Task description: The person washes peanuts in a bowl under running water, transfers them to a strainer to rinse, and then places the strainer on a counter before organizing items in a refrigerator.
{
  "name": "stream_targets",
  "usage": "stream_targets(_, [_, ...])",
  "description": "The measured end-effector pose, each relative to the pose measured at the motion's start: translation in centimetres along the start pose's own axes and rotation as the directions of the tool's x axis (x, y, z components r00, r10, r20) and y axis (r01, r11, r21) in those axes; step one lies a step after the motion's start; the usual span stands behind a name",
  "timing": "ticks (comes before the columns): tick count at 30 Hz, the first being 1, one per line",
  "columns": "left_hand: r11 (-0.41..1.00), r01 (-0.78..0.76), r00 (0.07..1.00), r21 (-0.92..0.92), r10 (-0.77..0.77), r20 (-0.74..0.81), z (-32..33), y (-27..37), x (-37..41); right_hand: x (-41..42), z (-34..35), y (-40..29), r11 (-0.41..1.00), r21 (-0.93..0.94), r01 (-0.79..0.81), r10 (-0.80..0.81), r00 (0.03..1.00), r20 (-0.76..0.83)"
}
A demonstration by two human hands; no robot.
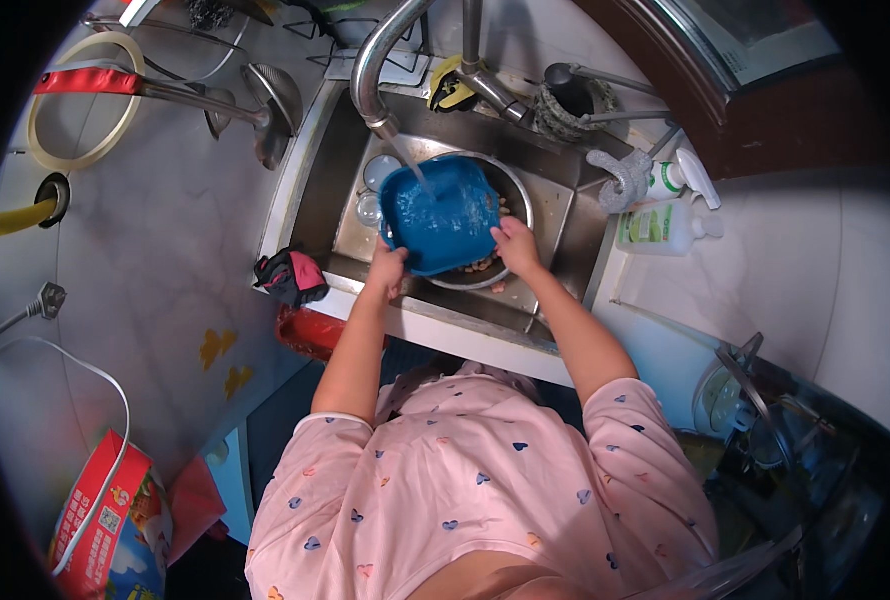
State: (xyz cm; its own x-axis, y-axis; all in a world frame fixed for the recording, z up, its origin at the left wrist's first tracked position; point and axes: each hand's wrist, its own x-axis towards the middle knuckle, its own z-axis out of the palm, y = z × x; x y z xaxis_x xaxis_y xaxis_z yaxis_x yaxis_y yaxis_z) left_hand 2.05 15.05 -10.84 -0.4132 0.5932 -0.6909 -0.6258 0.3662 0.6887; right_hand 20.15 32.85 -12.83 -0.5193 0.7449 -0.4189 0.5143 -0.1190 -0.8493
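Both my hands hold a blue plastic basin [442,217] under running water from the metal faucet [376,82]. My left hand [388,270] grips its lower left corner, and my right hand [517,244] grips its right edge. The basin is tilted over a round stainless steel bowl [529,202], hiding much of it. Small pale brown pieces of food [482,265] show in the bowl below the basin's edge. Two small glass vessels [370,208] stand left of the basin, partly covered by it. All of this is inside the steel sink [565,225].
A pink and black cloth [295,276] lies on the sink's left front corner. At the right edge are a spray bottle [681,178] and a clear detergent bottle [655,227]. A yellow cloth item [451,84] sits behind the faucet. Ladles [268,120] hang at the left wall.
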Motion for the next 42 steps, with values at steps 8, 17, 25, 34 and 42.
stream_targets(8, [0.901, 0.121, 0.988, -0.416, -0.070, 0.137, 0.6, -1.2, 3.0, 2.1, -0.2, -3.8, 0.963, -0.071, 0.259, -0.268, 0.939, -0.214])
stream_targets(17, [0.819, -0.402, 0.787, 0.409, 0.537, -0.303, -0.6, 2.3, -2.9, 2.3, -0.9, 1.7, 0.984, -0.107, 0.141, -0.152, 0.982, -0.108])
stream_targets(25, [0.397, -0.427, 0.490, 0.813, 0.857, -0.161, -0.4, 5.0, -7.1, 0.2, 0.9, 2.3, 0.963, -0.261, 0.072, -0.092, 0.994, -0.066])
stream_targets(34, [0.014, -0.299, 0.218, 0.954, 0.974, 0.054, -2.8, 5.6, -7.2, -1.4, 1.4, 1.5, 0.941, -0.339, 0.024, -0.034, 0.999, -0.023])
stream_targets(42, [0.732, -0.572, 0.479, 0.370, 0.664, -0.574, -4.3, 4.3, -4.7, -2.4, 1.9, -0.4, 0.753, -0.611, 0.245, -0.246, 0.966, 0.085])
